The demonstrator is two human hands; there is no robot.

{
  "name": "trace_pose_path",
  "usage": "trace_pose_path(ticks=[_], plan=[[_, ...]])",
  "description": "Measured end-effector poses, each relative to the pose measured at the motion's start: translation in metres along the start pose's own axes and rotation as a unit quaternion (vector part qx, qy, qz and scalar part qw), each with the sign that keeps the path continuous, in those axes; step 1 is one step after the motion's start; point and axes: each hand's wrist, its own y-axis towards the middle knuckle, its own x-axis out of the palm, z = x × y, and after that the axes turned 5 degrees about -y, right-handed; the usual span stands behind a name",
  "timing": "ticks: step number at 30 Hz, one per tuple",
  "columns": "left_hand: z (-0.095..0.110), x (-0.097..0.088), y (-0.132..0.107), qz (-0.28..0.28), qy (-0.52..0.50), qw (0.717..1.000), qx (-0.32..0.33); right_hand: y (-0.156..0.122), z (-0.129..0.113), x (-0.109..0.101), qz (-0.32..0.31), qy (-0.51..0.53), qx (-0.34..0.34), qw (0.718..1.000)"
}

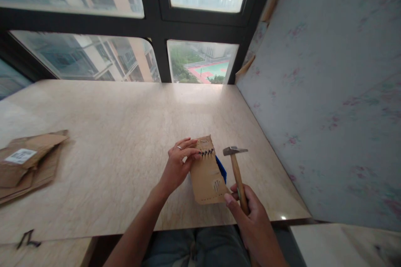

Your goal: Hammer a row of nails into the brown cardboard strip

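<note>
A piece of brown cardboard lies on the pale counter in front of me, with a row of several dark nails standing tilted across its upper part. My left hand rests at the cardboard's left edge, thumb and index finger pinched at the leftmost nail. In my right hand is a hammer, gripped by its wooden handle with the metal head up. The right thumb and fingertips touch the cardboard's lower right corner. Something flat and blue shows from under the cardboard's right side. Small holes dot its lower edge.
Folded cardboard with a white label lies at the left of the counter. Small black pieces sit at the front left edge. A papered wall bounds the right, and windows stand behind.
</note>
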Motion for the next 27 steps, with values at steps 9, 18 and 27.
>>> trace_pose_path(ticks=[9,18,27], plan=[[0.007,-0.001,-0.003,0.005,0.067,0.997,0.025,0.001,-0.003,0.001,0.0,-0.005,-0.008,1.0],[0.005,-0.002,-0.006,-0.012,0.083,0.995,0.047,0.01,-0.005,-0.012,0.015,-0.031,-0.019,0.999],[0.005,-0.002,-0.006,-0.027,0.104,0.992,0.063,0.007,-0.058,-0.048,-0.162,0.1,0.025,0.981]])
